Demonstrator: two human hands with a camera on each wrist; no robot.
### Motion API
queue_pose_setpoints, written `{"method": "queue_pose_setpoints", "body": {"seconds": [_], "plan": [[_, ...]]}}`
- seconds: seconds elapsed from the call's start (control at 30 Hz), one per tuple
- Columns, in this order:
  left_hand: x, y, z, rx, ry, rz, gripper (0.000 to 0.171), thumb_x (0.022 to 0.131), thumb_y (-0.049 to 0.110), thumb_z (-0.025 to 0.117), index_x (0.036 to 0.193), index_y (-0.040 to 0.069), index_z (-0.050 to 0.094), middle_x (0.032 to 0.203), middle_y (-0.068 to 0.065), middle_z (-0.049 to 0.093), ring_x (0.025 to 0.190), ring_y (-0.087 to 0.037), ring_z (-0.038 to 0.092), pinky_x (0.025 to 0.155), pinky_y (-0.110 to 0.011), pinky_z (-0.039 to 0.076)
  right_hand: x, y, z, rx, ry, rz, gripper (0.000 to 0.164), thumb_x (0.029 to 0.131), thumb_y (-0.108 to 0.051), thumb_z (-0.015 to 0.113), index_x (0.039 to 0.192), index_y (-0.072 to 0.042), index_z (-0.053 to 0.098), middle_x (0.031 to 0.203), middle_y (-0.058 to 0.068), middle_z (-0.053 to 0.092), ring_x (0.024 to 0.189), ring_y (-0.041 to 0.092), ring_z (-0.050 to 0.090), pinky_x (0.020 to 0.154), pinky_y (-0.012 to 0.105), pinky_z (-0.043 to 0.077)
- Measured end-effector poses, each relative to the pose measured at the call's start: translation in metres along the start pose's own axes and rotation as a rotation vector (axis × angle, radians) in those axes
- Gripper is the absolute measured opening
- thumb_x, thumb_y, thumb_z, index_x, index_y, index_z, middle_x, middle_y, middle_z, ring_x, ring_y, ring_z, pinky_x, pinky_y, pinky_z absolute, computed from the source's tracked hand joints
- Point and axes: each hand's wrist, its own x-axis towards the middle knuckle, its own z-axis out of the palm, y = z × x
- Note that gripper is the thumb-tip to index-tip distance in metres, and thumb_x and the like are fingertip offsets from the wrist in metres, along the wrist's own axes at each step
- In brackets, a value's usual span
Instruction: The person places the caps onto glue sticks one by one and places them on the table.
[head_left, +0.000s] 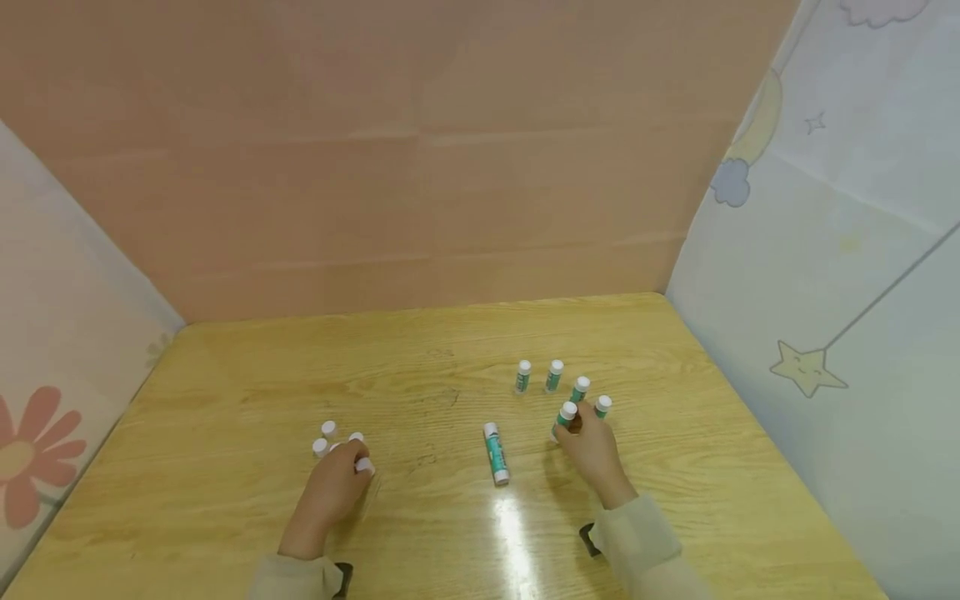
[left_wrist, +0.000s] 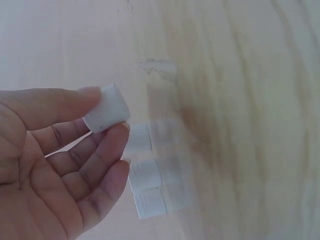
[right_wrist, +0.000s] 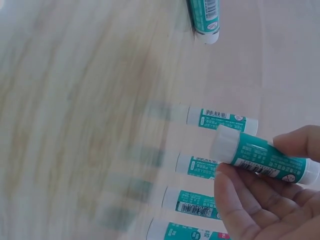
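Observation:
Between thumb and fingertips, my left hand (head_left: 336,487) pinches a small white cap (left_wrist: 107,109). Several more white caps (head_left: 328,428) stand close beside that hand, some partly hidden behind it in the head view. On the right, my right hand (head_left: 592,454) grips a green-and-white glue stick (right_wrist: 267,157) by its body, thumb on one side and fingers on the other. Just behind this hand, several similar glue sticks (head_left: 554,377) stand upright on the table. One more glue stick (head_left: 496,454) lies on its side between the two hands.
The wooden table (head_left: 420,375) carries everything. Behind it rises a brownish-pink backdrop (head_left: 420,183). Patterned white sheets border the left and right sides, the right sheet (head_left: 862,275) printed with a star and clouds.

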Motion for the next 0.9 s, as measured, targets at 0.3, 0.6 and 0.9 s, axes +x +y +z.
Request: {"method": "queue_pose_setpoints", "body": {"seconds": [0.3, 0.6, 0.9], "plan": [[-0.002, 0.003, 0.0, -0.039, 0.027, 0.025, 0.015, 0.074, -0.001, 0.061, 0.087, -0.003, 0.056, 0.084, -0.011, 0.058, 0.075, -0.022, 0.054, 0.065, -0.037, 0.044, -0.002, -0.002, 0.001, 0.03, 0.015, -0.016, 0.017, 0.082, -0.007, 0.055, 0.096, 0.0, 0.047, 0.095, 0.015, 0.056, 0.089, 0.028, 0.054, 0.073, 0.039, 0.046], [0.0, 0.006, 0.0, -0.104, 0.026, 0.026, 0.017, 0.076, 0.0, 0.061, 0.092, -0.004, 0.056, 0.086, -0.011, 0.058, 0.075, -0.021, 0.055, 0.063, -0.035, 0.045, -0.002, 0.0, 0.005, 0.047, 0.032, -0.052, 0.015, 0.083, -0.006, 0.054, 0.095, 0.0, 0.047, 0.093, 0.013, 0.056, 0.087, 0.025, 0.054, 0.073, 0.037, 0.046], [-0.002, 0.012, -0.003, -0.167, 0.019, -0.044, 0.024, 0.08, 0.004, 0.058, 0.103, -0.005, 0.054, 0.093, -0.011, 0.057, 0.08, -0.02, 0.054, 0.063, -0.033, 0.045, -0.006, -0.003, 0.009, 0.072, 0.032, -0.024, 0.02, 0.084, -0.008, 0.054, 0.1, 0.0, 0.047, 0.097, 0.013, 0.056, 0.09, 0.027, 0.053, 0.074, 0.039, 0.045]]}}
